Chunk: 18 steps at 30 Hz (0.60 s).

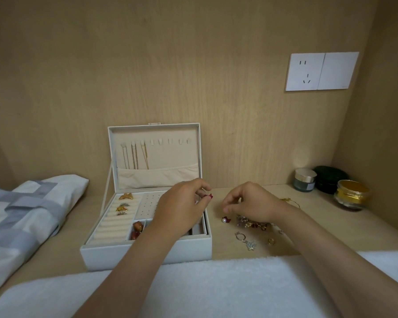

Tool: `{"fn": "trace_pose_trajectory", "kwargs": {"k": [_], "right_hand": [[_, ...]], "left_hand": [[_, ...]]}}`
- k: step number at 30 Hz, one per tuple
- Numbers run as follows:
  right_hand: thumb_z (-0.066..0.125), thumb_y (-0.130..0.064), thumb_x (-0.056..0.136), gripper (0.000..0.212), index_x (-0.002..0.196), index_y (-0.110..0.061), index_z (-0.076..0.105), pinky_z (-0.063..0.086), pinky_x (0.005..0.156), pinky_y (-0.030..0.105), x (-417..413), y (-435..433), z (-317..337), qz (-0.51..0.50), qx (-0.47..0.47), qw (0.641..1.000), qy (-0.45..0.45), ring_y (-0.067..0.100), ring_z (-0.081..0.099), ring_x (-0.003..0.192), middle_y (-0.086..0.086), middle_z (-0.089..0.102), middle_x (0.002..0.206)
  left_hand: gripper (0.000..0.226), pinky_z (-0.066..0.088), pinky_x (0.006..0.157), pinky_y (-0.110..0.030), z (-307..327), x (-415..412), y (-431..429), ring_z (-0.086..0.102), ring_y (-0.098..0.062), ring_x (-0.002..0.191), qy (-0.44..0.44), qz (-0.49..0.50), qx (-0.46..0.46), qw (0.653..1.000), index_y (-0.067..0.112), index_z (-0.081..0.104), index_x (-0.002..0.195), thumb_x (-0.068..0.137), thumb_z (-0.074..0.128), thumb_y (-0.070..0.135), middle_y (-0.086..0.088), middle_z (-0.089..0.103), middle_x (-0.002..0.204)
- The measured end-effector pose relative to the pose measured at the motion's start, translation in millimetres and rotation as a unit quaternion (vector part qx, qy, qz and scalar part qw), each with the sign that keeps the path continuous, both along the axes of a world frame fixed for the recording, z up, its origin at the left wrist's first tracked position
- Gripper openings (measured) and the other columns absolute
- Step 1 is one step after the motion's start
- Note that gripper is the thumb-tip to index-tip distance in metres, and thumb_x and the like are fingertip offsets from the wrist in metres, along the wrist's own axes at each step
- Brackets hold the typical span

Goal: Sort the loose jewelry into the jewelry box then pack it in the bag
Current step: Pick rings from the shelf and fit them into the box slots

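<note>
Sorting stage, with packing not yet begun. The jewelry box (pixel 147 253) stands open, lid upright; chains hang inside the lid, and brooches and beads already sit in its left and front compartments. The left hand (pixel 182 207) hovers over the box's right half and pinches a small red earring (pixel 209 197) between thumb and fingertips, just above the box's right rear corner. The right hand (pixel 251 203), fingers curled, hangs over the loose jewelry (pixel 251 222) lying just right of the box; whether it pinches anything cannot be told. The perforated panel (pixel 147 204) in the box's rear middle looks the likely seat for the earring, so the next move calls for carrying it leftward and setting it there with care. The bag (pixel 28 210) lies flat to the left of the box, untouched.
</note>
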State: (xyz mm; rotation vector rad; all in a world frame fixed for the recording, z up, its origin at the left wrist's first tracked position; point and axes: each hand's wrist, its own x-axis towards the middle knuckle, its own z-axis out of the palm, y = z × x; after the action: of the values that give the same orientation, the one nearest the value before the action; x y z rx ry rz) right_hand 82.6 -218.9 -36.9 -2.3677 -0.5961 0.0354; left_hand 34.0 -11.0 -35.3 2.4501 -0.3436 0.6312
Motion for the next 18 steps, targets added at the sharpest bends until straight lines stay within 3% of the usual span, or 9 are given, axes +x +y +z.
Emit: {"fn": "trace_pose_trajectory", "kwargs": {"k": [2,5,10,14,18], "right_hand": [[0.080,-0.031,0.080,0.006,0.083,-0.036,0.078,0.055,0.082,0.025,-1.5,-1.5,-0.1,0.000,-0.091,0.996,-0.002,-0.002,0.066,0.084,-0.019,0.073,0.084],[0.075,-0.028,0.081,0.015,0.092,-0.039,0.075,0.055,0.084,0.025,-5.9,-1.9,0.8,0.006,-0.156,0.988,-0.012,-0.006,0.063,0.086,-0.022,0.071,0.087],[0.074,-0.043,0.082,0.019,0.100,-0.038,0.076,0.041,0.067,0.019,-8.8,7.7,-0.4,-0.003,-0.201,0.978,-0.054,-0.003,0.058,0.081,-0.025,0.063,0.081],[0.075,-0.045,0.081,0.007,0.085,-0.039,0.075,0.043,0.069,0.022,-8.6,13.4,-1.8,-0.010,-0.190,0.979,-0.069,-0.003,0.060,0.082,-0.025,0.067,0.082],[0.069,-0.034,0.086,0.006,0.083,-0.034,0.074,0.055,0.076,0.027,-10.4,13.0,7.3,-0.035,-0.125,0.988,-0.080,-0.003,0.063,0.081,-0.022,0.068,0.085]], "left_hand": [[0.015,0.052,0.079,-0.033,-1.0,0.6,-0.1,0.057,-0.001,0.083,0.007,0.006,0.002,1.000,0.038,0.066,0.106,0.090,0.066,0.035,0.022,0.066,0.088],[0.015,0.053,0.080,-0.033,-2.3,1.1,0.2,0.057,0.000,0.083,0.014,0.006,0.002,1.000,0.038,0.068,0.105,0.090,0.066,0.035,0.022,0.066,0.088],[0.015,0.053,0.079,-0.031,0.5,-1.1,0.1,0.057,0.002,0.081,0.021,0.008,0.002,1.000,0.038,0.068,0.104,0.090,0.066,0.036,0.023,0.065,0.087],[0.016,0.052,0.077,-0.029,8.4,-6.1,5.2,0.058,0.002,0.080,0.020,0.007,-0.001,1.000,0.039,0.070,0.105,0.091,0.065,0.036,0.024,0.066,0.089],[0.017,0.050,0.076,-0.024,21.3,-10.2,19.8,0.058,0.003,0.078,0.014,0.012,-0.024,1.000,0.041,0.071,0.106,0.091,0.066,0.034,0.029,0.064,0.087]]}}
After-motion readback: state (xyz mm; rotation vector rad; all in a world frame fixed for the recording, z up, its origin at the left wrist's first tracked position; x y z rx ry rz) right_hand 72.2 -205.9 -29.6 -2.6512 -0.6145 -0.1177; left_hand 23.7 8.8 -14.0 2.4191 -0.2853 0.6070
